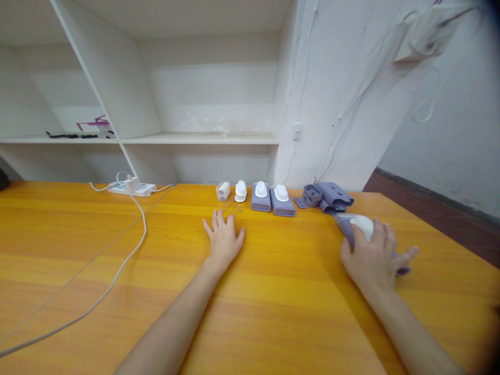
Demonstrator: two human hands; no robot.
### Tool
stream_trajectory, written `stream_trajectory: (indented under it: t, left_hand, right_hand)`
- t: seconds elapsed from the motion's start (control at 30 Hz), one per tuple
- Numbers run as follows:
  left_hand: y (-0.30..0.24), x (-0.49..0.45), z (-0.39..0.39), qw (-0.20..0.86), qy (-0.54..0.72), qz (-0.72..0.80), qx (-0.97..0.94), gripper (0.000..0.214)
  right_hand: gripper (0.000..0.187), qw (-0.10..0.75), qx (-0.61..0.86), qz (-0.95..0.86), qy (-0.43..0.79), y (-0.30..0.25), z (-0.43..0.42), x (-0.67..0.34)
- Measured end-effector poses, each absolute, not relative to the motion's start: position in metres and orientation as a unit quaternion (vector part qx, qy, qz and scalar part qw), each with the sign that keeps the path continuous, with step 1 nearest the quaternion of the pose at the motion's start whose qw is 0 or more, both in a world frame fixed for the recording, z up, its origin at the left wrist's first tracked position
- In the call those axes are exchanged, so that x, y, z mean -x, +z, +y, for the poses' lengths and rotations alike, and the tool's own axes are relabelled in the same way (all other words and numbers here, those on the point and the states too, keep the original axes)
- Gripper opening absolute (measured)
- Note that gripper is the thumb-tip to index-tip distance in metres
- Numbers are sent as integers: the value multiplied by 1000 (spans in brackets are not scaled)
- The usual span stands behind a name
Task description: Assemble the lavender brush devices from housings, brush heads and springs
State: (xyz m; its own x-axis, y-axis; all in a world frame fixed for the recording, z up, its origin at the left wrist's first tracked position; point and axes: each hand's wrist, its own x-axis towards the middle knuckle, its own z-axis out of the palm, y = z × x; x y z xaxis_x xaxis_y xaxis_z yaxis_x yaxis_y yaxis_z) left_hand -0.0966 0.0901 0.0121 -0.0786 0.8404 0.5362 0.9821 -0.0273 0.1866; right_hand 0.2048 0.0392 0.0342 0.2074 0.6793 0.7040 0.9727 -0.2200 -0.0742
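My left hand (pixel 223 239) lies palm down on the wooden table with its fingers spread, holding nothing. Just beyond its fingertips are some thin loops (pixel 233 209), too fine to identify. At the right, my right hand (pixel 373 258) is closed over a purple-grey piece with a white rounded part (pixel 363 227); the palm hides much of it and it is slightly blurred. Behind that hand sit purple-grey hollow parts (pixel 335 195) and a small purple-grey cup-like part (pixel 312 194). Two purple-grey blocks (pixel 261 204) with white rounded tops stand in the middle of the back row.
Left of the blocks stand a white rounded piece (pixel 241 191) and a small white-and-pinkish piece (pixel 223 191). A power strip (pixel 135 188) lies at the back left, and a white cable (pixel 130 255) runs toward me. Shelves (pixel 203 138) rise behind the table.
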Motion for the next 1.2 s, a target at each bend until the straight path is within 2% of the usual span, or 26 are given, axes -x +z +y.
stream_trajectory:
  t: [0.13,0.27,0.43,0.53,0.63,0.7,0.83,0.93,1.07,1.2]
  left_hand:
    - [10,92,88,147,-242,-653,703,41]
    - [10,92,87,138,-232,-634,725,38]
    - [10,91,89,135,-229,-609,747,35]
    - [9,91,89,128,-231,-606,750,34]
    - [9,91,89,120,-234,-607,750,33]
    - [9,91,89,116,-234,-606,751,33]
    - [10,91,89,117,-237,-604,752,32]
    - [10,91,89,120,-239,-605,750,32]
    - [10,91,90,117,-241,-603,752,32]
    - [9,91,90,126,-233,-612,745,32]
  right_hand:
    - [36,272,657,-660,-242,30,42,-187]
    - [39,249,566,-770,-156,10,50,-181]
    - [36,252,558,-781,-120,-1,54,-184]
    - [36,302,568,-761,-83,2,57,-184]
    - [36,398,588,-704,-7,11,65,-182]
    - [37,470,606,-637,69,19,75,-183]
    - [42,561,607,-508,244,37,100,-196]
    - [43,636,539,-406,375,49,119,-211]
    - [41,644,518,-369,425,58,141,-231]
    - [30,668,477,-302,485,57,161,-244]
